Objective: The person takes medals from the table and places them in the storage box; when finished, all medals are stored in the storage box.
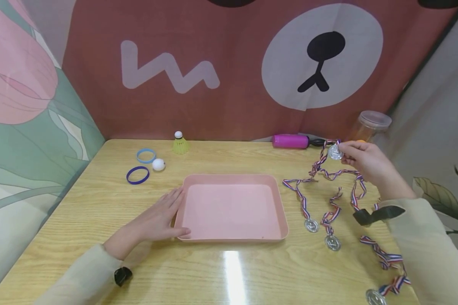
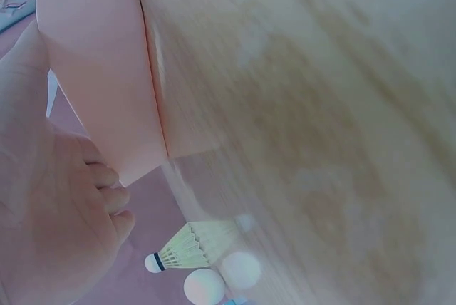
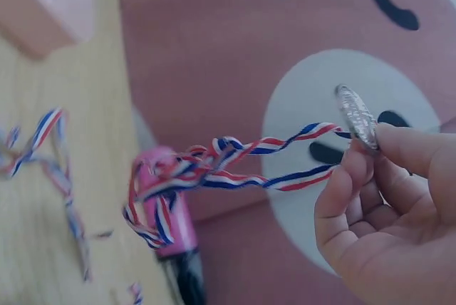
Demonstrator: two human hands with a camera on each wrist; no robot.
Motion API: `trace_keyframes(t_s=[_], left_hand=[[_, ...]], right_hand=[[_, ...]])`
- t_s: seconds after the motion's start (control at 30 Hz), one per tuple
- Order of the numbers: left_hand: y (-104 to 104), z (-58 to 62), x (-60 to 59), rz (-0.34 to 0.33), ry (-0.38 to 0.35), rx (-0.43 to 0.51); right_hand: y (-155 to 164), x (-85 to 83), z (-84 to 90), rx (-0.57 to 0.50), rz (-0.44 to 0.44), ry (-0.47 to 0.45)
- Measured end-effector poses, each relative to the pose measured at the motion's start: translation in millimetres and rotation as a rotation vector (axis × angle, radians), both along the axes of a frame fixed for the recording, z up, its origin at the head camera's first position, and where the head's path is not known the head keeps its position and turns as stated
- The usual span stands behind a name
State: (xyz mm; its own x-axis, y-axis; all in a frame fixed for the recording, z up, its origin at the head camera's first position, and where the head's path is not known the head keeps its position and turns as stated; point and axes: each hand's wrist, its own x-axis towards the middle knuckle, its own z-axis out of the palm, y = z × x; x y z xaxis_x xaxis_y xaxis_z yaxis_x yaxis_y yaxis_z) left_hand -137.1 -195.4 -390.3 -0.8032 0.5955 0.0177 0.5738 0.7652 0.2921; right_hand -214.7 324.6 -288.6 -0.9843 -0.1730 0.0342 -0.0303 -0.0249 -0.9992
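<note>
So, the right hand point(image 1: 370, 165) has a silver medal point(image 1: 335, 152) in a proper pinch, thumb on one side and fingers curled in on the other. From the right wrist view you see the medal nearly edge-on, sticking out past the thumb tip. Its red, white and blue ribbon point(image 3: 299, 178) runs off from the fingers in two strands and bunches into a knotty tangle. All that's up at the far right of the table point(image 1: 76, 220), near a pink tube point(image 1: 290, 141) with a black end and a clear jar point(image 1: 375, 121).

The left hand point(image 1: 156, 216) isn't clenched on anything: fingers pretty straight, laid along the left side of a pink tray point(image 1: 233, 212), with the thumb at its near left corner. The tray sits flat mid-table.

Between the tray and the right sleeve point(image 1: 423, 245) there's more of the same: one medal point(image 1: 311, 225) just off the tray's right side, another point(image 1: 333, 242) beside it, plus a third point(image 1: 376, 297) at the bottom edge of the head view, ribbons all twisted. Over on the far left: a yellow shuttlecock point(image 1: 180, 145), a white ball point(image 1: 158, 164), and two blue rings, one light point(image 1: 146, 162), one dark point(image 1: 138, 183).
</note>
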Motion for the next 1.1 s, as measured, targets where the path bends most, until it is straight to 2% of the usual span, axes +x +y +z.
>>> trace_keyframes(t_s=[0.03,0.1,0.2,0.33,0.53,0.7,1.1], left_hand=[[-0.1,0.0,0.0,0.001,0.0,-0.001],[0.0,0.0,0.1,0.002,0.0,-0.001],[0.3,0.9,0.6,0.001,0.002,0.004],[0.6,1.9,1.1,-0.003,0.004,0.007],[1.1,2.9,1.5,-0.003,0.0,0.003],[1.2,2.2,0.9,-0.003,0.008,0.002],[-0.1,0.1,-0.8,-0.002,0.004,-0.014]], right_hand=[[-1.7,0.5,3.0,-0.083,0.017,0.003],[-5.4,1.2,8.7,-0.163,0.025,0.021],[-11.9,1.5,16.5,-0.205,0.018,0.043],[-21.9,4.4,24.9,-0.187,0.034,0.077],[-44.4,11.9,33.1,-0.177,0.134,0.117],[-67.9,18.2,32.5,-0.138,0.203,0.12],[-140.4,29.9,22.4,0.064,0.29,0.008]])
